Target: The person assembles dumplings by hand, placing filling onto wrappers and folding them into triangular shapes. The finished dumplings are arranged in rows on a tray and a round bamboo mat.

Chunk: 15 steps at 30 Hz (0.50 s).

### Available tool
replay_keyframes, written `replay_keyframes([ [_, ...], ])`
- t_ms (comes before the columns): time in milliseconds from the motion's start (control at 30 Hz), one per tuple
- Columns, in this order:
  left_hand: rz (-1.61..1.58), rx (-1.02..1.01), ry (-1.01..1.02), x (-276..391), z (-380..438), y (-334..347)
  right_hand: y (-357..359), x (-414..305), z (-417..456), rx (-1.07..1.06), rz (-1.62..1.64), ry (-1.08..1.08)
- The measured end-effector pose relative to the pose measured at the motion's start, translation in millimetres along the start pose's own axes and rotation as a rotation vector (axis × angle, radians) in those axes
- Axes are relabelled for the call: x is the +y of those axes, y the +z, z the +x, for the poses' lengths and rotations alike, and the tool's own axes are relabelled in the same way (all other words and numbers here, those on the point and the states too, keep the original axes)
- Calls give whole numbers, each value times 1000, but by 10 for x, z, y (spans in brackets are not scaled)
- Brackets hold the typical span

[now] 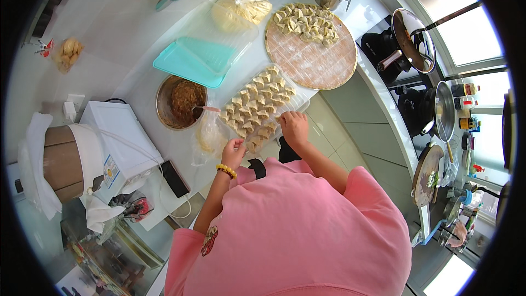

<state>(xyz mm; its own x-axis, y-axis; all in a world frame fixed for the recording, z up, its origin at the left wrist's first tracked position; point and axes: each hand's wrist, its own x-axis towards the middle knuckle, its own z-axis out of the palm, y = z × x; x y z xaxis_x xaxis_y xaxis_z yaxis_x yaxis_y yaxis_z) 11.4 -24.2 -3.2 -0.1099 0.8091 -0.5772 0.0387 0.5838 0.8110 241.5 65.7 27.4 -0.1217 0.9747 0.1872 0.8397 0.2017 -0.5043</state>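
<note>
A clear plastic tray point(296, 107) full of folded wontons point(259, 98) lies on the counter before me, set in rows. At the tray's near left corner is my left hand point(233, 154), its fingers curled and the thumb close to them; whether they pinch the rim is hidden. My right hand point(294, 127) is bent over the tray's near right side, fingertips down beside the wontons. What lies under those fingertips cannot be made out. Left of the tray stands a metal bowl point(160, 109) of brown minced filling point(187, 99), a pink-handled utensil point(208, 108) in it.
A floured round board point(308, 65) bears more wontons at the far right. Behind the tray lie a turquoise lid point(181, 59) and a tied bag of wrappers point(240, 10). A phone point(174, 179) with a cable lies left. Lidded pan point(413, 41) and wok point(445, 111) sit on the stove.
</note>
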Motion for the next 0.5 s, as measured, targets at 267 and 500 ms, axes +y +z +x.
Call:
replay_keyframes([
  [267,100,-78,-18,118,-38,-31,128,7,-78,13,-184,-108],
  [500,34,-19,10,58,-18,-16,119,30,-63,9,-191,-148],
])
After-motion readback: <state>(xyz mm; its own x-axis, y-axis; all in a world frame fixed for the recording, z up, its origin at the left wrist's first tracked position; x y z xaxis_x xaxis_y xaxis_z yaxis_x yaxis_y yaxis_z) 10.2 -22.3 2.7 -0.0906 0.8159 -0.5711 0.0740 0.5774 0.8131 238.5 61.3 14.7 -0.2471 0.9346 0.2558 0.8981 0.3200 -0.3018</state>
